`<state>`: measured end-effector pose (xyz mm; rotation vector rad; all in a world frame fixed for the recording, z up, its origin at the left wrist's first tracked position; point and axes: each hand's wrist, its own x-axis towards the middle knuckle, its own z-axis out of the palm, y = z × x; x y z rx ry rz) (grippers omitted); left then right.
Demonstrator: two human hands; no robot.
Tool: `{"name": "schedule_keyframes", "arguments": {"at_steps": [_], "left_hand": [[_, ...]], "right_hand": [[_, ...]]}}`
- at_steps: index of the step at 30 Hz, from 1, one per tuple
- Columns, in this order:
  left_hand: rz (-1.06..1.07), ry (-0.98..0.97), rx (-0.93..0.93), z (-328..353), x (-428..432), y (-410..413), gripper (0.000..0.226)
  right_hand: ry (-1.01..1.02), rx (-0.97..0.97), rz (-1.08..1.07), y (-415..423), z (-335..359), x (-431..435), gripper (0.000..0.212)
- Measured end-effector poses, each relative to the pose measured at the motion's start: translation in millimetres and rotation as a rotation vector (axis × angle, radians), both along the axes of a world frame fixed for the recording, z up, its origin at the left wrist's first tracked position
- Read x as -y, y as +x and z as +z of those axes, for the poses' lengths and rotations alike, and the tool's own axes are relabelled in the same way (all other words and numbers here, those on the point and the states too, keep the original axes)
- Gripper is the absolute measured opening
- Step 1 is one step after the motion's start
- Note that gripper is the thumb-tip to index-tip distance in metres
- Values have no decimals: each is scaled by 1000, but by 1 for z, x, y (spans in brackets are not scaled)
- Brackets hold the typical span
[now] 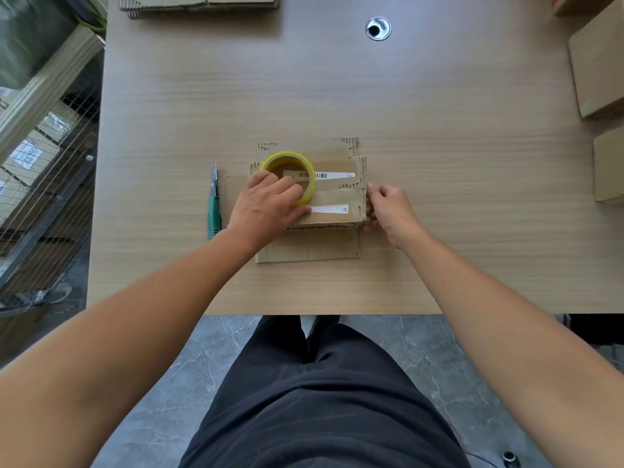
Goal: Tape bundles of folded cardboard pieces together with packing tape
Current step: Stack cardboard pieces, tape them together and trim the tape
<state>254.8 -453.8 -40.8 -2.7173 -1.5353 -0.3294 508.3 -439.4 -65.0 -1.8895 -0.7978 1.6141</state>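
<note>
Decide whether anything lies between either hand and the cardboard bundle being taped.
Nothing visible does. The left hand grips the yellow tape roll resting on the cardboard bundle, and the right hand holds the bundle's right edge. The green-handled utility knife lies beside the bundle's left side, out of the way.

Upper sticker point(332, 176): we see a barcode on the cardboard bundle point(337, 194), its digits too small to read.
Lower sticker point(329, 209): we read nothing.
Bundle's near edge: upside-down letters, illegible to us.
</note>
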Motion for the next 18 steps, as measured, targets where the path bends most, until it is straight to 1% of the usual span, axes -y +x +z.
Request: {"name": "schedule_keyframes", "arguments": {"at_steps": [2, 3, 4, 5, 6, 7, 8, 9, 10, 11, 12, 13, 14, 15, 18], "left_hand": [[-2, -9, -7, 1, 0, -1, 32], [-2, -13, -10, 1, 0, 0, 32], [1, -16, -14, 2, 0, 1, 32], [5, -19, -20, 3, 0, 1, 33], [9, -23, -26, 3, 0, 2, 33], [13, -27, -31, 4, -1, 2, 33], [17, -29, -35, 4, -1, 2, 33], [20, -27, -38, 4, -1, 2, 32], [19, -24, -40, 4, -1, 3, 32], [7, -22, -44, 5, -1, 3, 32], [-16, -21, -52, 7, -2, 2, 32], [-48, -24, -65, 10, -5, 0, 32], [-83, -27, -76, 15, -8, -4, 33], [-116, -31, -78, 21, -12, -9, 35], [-228, -81, -51, 45, -25, -25, 40]], "right_hand": [[-34, 175, 144, 5, 6, -8, 27], [-68, 230, 167, 9, 11, -13, 30], [-93, 270, 161, 14, 14, -17, 39], [-81, 314, 132, 16, 18, -21, 45], [-1, 383, 98, 17, 19, -22, 45], [136, 443, 59, 14, 20, -22, 40], [290, 454, 26, 6, 22, -19, 36], [418, 415, 45, -4, 23, -13, 35], [502, 365, 135, -16, 21, -7, 39], [552, 353, 283, -28, 16, 0, 44], [581, 408, 447, -37, 10, 6, 49], [603, 496, 563, -42, 4, 10, 53], [617, 569, 607, -44, 0, 11, 55], [621, 607, 603, -44, -2, 11, 57], [607, 600, 563, -47, -1, 10, 61]]}}
